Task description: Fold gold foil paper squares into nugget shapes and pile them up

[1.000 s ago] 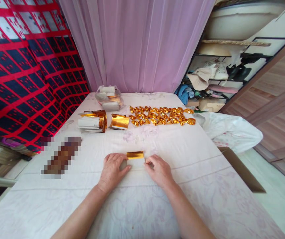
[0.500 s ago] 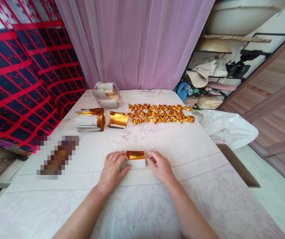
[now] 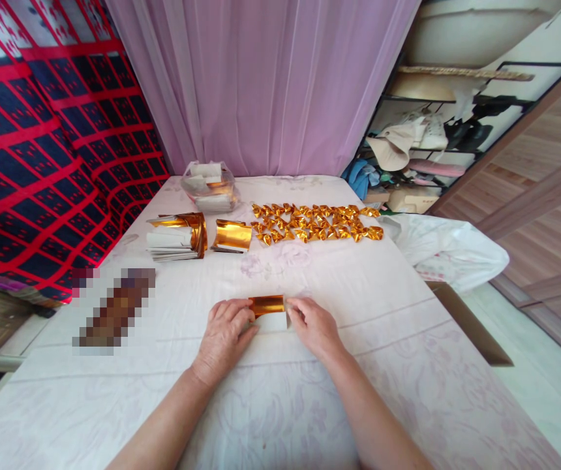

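A sheet of gold foil paper (image 3: 267,305), white on its other side, lies partly rolled at the near middle of the table. Its left end is pinched by my left hand (image 3: 227,329), thumb along the near white part. My right hand (image 3: 312,324) grips the right end between bent fingers and thumb. Farther off sits a short stack of gold paper sheets (image 3: 232,235), with a thicker curled stack (image 3: 177,236) to its left. Rows of folded gold paper pieces (image 3: 317,223) stretch across the far right of the table.
A clear plastic bag (image 3: 211,187) of paper stands at the back left. The floral cloth (image 3: 280,405) covers the table. A blurred patch (image 3: 117,310) hides something at the left. Past the right edge are a white plastic bag (image 3: 449,251), a cardboard piece (image 3: 471,326) and a shelf rack (image 3: 422,98).
The gold far part of the sheet has curled over a little more toward me. Both hands stay at its ends, nearly in place.
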